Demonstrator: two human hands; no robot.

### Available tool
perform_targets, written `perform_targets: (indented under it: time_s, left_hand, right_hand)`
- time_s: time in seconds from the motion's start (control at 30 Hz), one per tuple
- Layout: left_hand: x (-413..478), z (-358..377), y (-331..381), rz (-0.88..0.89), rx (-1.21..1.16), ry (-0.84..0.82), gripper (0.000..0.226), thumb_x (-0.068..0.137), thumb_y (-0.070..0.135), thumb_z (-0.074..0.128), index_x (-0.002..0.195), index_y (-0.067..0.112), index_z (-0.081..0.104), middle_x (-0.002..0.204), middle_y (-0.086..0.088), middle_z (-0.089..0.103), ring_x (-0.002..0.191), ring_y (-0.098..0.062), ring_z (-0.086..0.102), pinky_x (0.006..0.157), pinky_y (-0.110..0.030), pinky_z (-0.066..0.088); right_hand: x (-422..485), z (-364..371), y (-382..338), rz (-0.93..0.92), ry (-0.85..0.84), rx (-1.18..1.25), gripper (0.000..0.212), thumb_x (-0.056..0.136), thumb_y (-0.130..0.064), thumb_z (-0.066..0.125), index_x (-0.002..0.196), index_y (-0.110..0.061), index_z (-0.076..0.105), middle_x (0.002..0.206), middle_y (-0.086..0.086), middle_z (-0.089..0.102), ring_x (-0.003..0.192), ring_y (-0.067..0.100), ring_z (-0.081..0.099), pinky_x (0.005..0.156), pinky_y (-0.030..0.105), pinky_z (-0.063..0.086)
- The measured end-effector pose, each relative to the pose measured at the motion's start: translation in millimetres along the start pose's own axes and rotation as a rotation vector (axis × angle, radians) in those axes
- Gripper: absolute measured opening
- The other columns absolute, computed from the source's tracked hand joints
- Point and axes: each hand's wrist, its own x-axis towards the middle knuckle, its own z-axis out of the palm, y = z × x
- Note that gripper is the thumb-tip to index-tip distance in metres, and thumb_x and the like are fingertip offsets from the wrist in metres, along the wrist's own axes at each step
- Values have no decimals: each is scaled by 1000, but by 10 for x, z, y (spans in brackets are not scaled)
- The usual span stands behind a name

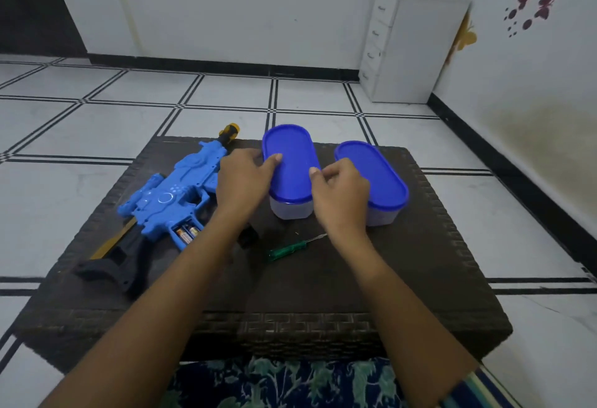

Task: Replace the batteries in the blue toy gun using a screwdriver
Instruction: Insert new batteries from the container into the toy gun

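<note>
A blue toy gun (171,194) lies at the left of a low, dark woven table (323,278), its grip compartment open with batteries (186,233) showing. A green screwdriver (287,250) rests near the table's middle. The person's left hand (245,178) and right hand (342,194) grip opposite edges of the blue lid (290,149) on a plastic box (290,210), with a second box (381,178) just beside it. A white tiled floor (97,123) with black lines surrounds the table, and a white drawer unit (403,49) stands in the corner.

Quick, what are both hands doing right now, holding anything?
Left hand: grips the blue-lidded container next to the toy gun.
Right hand: pinches that same container's lid edge.
</note>
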Motion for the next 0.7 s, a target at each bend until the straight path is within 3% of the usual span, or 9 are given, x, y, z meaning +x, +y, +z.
perform_targets:
  time_s: [0.07,0.13,0.27,0.4,0.47,0.53,0.57,0.63,0.7]
  left_hand:
    - [15,64,-42,28,64,22,35,91,38,58,107,9,69,84,-3,65,72,-15,56,63,-29,44]
    - [9,107,-76,53,122,37,37,92,37,55,114,10,66,88,-5,68,74,-20,61,65,-31,49]
    - [6,157,-112,80,62,33,37,94,33,53,110,2,65,86,-13,69,77,-26,64,72,-38,53]
    - [8,229,-150,25,71,5,35,95,31,51,114,4,63,99,-15,68,87,-24,59,69,-32,42]
    - [38,247,-112,54,250,-37,33,97,29,47,120,7,57,120,-16,58,98,-25,52,71,-33,40]
    - [188,289,-51,220,496,-127,48,96,19,46,142,11,34,154,-13,20,135,-31,26,95,-42,39]
    - [309,302,-1,332,578,-203,58,97,18,44,149,13,20,159,-7,2,144,-28,9,107,-48,28]
    - [567,341,94,460,643,-398,58,101,33,33,151,16,9,160,-2,-4,147,-19,-3,115,-52,5]
    - [732,426,76,438,625,-544,58,102,43,22,151,14,10,160,-4,4,147,-19,2,116,-48,3]
  right_hand:
    - [20,67,27,-66,-32,-169,16,99,-28,53,92,-14,51,79,-4,54,64,3,45,51,14,32]
    - [74,106,28,-91,-47,-307,19,102,-29,47,99,-12,52,87,1,57,71,11,48,58,23,34]
    - [113,149,31,-134,-76,-475,19,103,-28,41,104,-12,51,85,4,54,74,17,50,61,30,38]
    - [84,181,-19,-124,-112,-542,17,103,-24,41,113,-12,49,87,4,49,78,20,50,64,31,40]
    - [70,175,-68,-110,-122,-567,18,103,-20,43,118,-12,48,90,7,52,86,24,56,66,33,44]
    - [57,170,-74,-106,-127,-548,18,102,-19,44,118,-11,49,97,10,59,92,27,59,68,35,45]
    - [51,164,-75,-106,-125,-529,18,102,-19,44,117,-11,50,99,11,61,92,27,59,68,36,45]
    - [51,152,-70,-96,-117,-508,19,102,-20,44,117,-11,51,102,11,62,94,26,59,72,36,48]
    - [52,152,-59,-95,-114,-512,21,103,-22,43,119,-12,51,104,11,62,94,24,59,73,34,47]
